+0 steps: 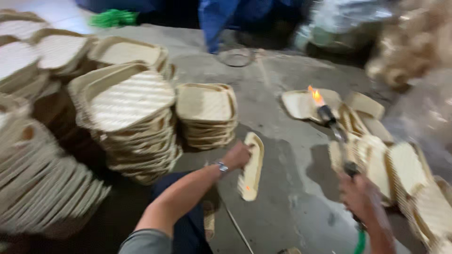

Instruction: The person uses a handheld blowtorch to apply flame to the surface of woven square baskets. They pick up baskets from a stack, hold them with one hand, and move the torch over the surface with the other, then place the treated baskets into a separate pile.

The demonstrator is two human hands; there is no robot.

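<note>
here the blurred right hand (360, 195) grips a lit torch (335, 127).

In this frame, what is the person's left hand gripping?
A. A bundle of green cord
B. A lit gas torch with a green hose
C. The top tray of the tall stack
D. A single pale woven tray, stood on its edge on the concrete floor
D: the left hand grips the upper rim of one pale woven tray standing on edge on the grey concrete floor, while the right hand holds the lit torch.
</note>
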